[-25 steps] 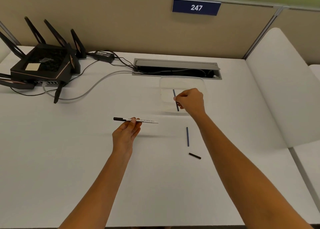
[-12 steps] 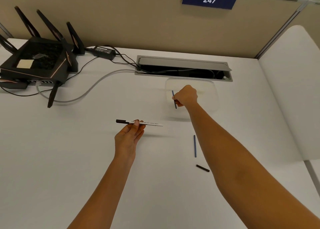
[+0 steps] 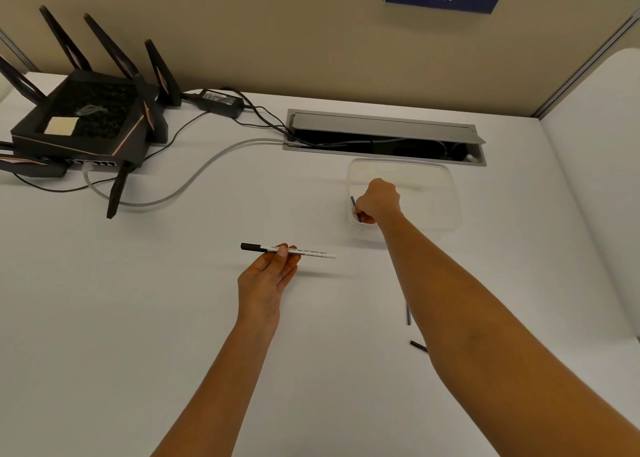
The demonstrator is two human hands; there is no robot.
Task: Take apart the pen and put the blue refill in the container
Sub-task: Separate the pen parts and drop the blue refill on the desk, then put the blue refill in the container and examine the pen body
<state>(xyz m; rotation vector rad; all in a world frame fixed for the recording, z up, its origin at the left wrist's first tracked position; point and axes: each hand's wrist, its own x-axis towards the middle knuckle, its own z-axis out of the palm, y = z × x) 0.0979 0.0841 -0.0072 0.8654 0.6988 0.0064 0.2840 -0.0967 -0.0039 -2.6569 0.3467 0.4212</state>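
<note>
My right hand point(image 3: 378, 200) is over the near left corner of the clear plastic container point(image 3: 450, 193), fingers closed on a thin blue refill point(image 3: 354, 204) that points down into it. My left hand point(image 3: 268, 273) holds the white pen barrel point(image 3: 304, 251) with its black cap end pointing left, level above the table. A second thin blue refill point(image 3: 409, 314) lies on the table beside my right forearm. A small black pen piece point(image 3: 418, 346) lies just nearer, partly hidden by the forearm.
A black router point(image 3: 86, 124) with several antennas sits at the back left, with a power brick point(image 3: 221, 98) and cables running to an open cable hatch point(image 3: 384, 138) behind the container. A white side panel point(image 3: 595, 179) stands at the right.
My right hand has carried the blue refill forward and lowered it into the container's near left corner. My left hand has kept the pen barrel still.
</note>
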